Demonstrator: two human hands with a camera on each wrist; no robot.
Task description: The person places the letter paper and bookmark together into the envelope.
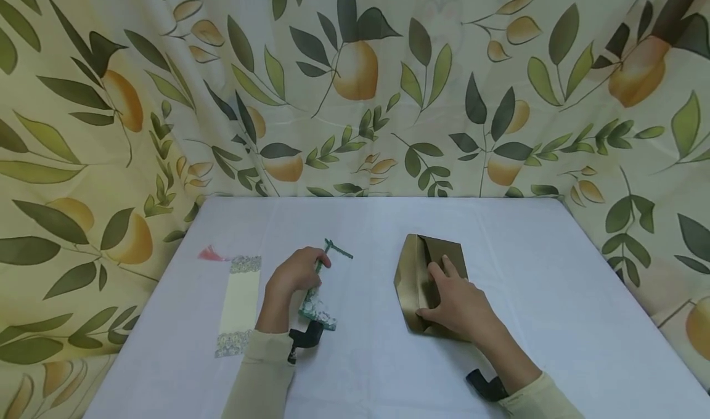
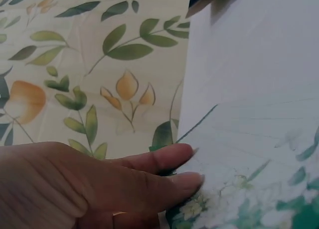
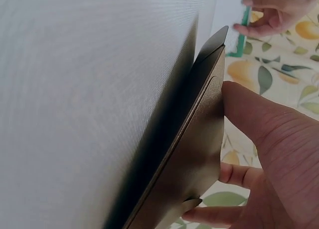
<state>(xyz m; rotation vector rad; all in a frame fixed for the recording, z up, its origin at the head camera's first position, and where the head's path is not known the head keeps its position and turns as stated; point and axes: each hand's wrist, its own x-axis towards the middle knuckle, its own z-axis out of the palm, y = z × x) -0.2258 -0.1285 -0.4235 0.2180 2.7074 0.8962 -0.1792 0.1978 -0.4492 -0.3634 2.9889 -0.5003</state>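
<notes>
In the head view my left hand (image 1: 299,272) pinches the left edge of a white sheet of floral notepaper (image 1: 317,308) with a green border. Faint ruled lines and white blossoms with green leaves show on the notepaper (image 2: 249,189) in the left wrist view, where thumb and finger grip its edge. Right of it, a gold envelope (image 1: 409,283) has its flap folded out to the left. My right hand (image 1: 463,302) holds the envelope with thumb and fingers spread by its mouth. A dark gap shows along the envelope's (image 3: 194,144) opening in the right wrist view.
A pale yellow bookmark (image 1: 240,302) with glittery silver ends lies at the left of the white table (image 1: 366,382), its pink tassel (image 1: 212,254) toward the back. Behind the table and at its sides hangs a leaf-and-fruit patterned curtain (image 1: 355,123).
</notes>
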